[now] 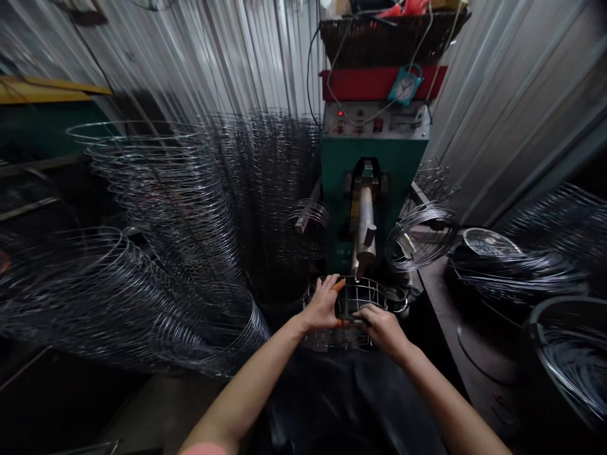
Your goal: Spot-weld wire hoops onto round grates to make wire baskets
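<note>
A round wire basket [363, 292] of crossed metal rods sits in front of me, just under the tip of a welding machine's electrode arm [365, 237]. My left hand [322, 305] grips the basket's left side, its thumb and a finger wearing orange covers. At the near side of the basket, the fingers of my right hand [380, 323] are pinched on the wire; whether a separate rod is between them is too small to tell. The lower part of the basket is partly hidden by my hands and shadow.
The green machine [379, 151] carries a control panel with a red light and a teal clock [406, 85]. Tall stacks of wire rings [165, 189] crowd the left. Wire coils [422, 237] hang by the machine; a black bucket [535, 316] with wire stands at right.
</note>
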`<state>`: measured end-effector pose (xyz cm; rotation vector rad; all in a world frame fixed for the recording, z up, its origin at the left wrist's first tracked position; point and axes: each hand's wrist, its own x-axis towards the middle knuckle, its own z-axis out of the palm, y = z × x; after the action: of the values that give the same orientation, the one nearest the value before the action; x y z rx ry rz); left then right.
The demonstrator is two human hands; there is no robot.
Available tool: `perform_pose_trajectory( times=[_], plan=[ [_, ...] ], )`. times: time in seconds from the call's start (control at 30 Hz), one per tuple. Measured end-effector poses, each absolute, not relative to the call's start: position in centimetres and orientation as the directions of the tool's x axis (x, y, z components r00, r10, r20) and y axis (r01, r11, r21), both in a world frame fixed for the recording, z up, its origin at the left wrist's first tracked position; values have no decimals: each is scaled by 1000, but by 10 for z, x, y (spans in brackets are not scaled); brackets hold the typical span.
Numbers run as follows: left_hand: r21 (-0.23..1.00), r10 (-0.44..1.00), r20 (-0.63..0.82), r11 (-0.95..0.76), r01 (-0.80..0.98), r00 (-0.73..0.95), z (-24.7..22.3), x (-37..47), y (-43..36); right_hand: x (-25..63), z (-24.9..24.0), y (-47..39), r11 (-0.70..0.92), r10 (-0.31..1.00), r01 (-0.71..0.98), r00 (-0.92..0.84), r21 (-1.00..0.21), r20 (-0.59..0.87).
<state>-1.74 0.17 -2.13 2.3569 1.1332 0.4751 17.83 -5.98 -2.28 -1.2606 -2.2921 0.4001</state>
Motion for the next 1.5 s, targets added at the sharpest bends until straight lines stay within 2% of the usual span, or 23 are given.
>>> perform_pose_trajectory(
  times=[0.6, 0.67, 0.77, 0.87, 1.27, 1.37, 1.43, 1.5],
  plan=[
    [491, 848, 119, -502, 711, 517, -18, -3, 34, 180, -29, -28, 466, 867, 771, -299, -434, 399],
    [502, 849, 120, -499, 706, 515, -19, -3, 36, 183, -32, -28, 458, 862, 765, -258, -453, 436],
    [518, 855, 114, -485, 704, 505, -22, -4, 37, 194, -40, -34, 412, 850, 743, -105, -527, 517],
    [522, 855, 112, -484, 702, 506, -22, -3, 42, 204, -45, -32, 379, 849, 695, 1, -611, 528],
    [528, 850, 93, -484, 697, 519, -12, -3, 72, 199, -38, -2, 308, 868, 685, 81, -660, 490],
    [512, 852, 86, -482, 711, 516, -11, -3, 70, 206, -38, -13, 203, 884, 557, 250, -805, 396],
    [507, 858, 89, -476, 718, 506, -11, -2, 69, 214, -41, -26, 71, 912, 346, 358, -935, 201],
    [503, 862, 108, -476, 721, 494, -11, 0, 66, 225, -46, -41, -58, 936, 90, 352, -994, -23]
  ],
)
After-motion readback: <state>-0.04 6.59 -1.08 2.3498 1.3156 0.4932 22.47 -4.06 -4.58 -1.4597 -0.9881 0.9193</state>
